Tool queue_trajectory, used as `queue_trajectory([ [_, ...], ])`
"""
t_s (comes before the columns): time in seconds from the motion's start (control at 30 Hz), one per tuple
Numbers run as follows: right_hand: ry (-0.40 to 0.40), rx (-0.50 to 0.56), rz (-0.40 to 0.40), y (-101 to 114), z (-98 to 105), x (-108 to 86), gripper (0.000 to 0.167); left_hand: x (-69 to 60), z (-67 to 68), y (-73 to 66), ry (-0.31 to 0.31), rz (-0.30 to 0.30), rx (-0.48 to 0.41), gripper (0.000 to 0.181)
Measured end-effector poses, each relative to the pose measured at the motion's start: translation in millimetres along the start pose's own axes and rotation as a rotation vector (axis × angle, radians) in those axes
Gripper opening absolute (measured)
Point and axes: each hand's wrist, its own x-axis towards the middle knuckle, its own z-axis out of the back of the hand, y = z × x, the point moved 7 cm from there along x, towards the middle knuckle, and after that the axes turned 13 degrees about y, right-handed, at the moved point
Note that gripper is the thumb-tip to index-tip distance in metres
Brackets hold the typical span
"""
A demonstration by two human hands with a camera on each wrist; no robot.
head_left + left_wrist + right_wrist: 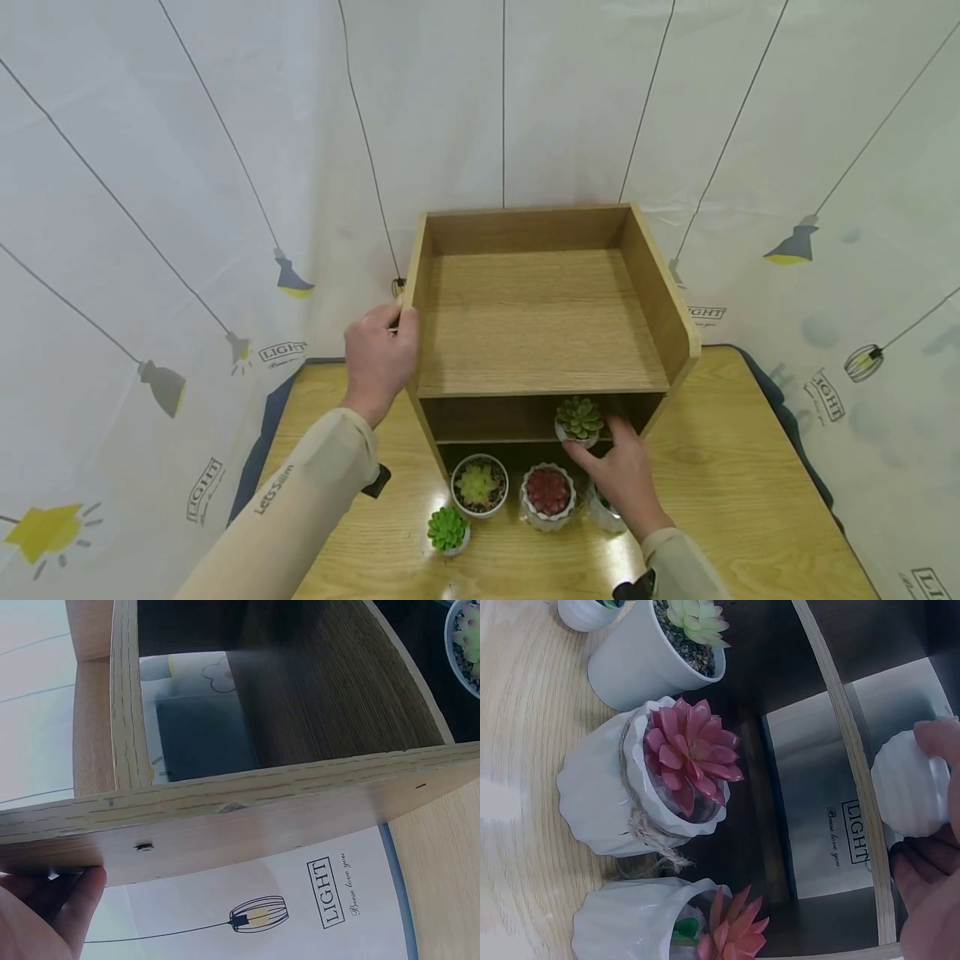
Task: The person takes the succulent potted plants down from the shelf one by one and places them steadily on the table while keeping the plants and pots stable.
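My right hand (626,475) holds a small white pot with a green succulent (579,418) between thumb and fingers, at the front of the middle compartment. In the right wrist view, this ribbed white pot (911,784) is just above the shelf board's edge; its plant is hidden there. My left hand (381,354) grips the left side panel of a wooden shelf unit (540,325). The left wrist view shows fingertips (88,889) against the panel's outer face. Below stand a pot with a red succulent (548,492) and a round white pot with a pale green one (480,486).
A small bright green potted succulent (447,530) stands front left on the wooden table (750,467). Another white pot (603,510) is partly under my right hand; a pinkish-red succulent (735,934) shows in it. A printed lamp-pattern cloth (570,100) hangs behind.
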Motion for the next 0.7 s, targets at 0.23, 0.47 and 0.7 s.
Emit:
queue_trajectory([
  [0.23, -0.024, 0.012, 0.036, 2.3, -0.2, -0.2, 0.071, -0.4, 0.1, 0.8, 0.009, 0.016, -0.01, 0.035],
  [0.47, -0.071, 0.008, 0.059, 2.5, 0.0, -1.2, 0.065, -0.2, -0.1, 1.1, 0.007, 0.023, -0.009, 0.035],
  [0.7, -0.088, 0.016, 0.053, 3.5, 0.6, -5.3, 0.059, 0.2, -1.2, 2.1, 0.009, 0.026, -0.01, 0.035],
])
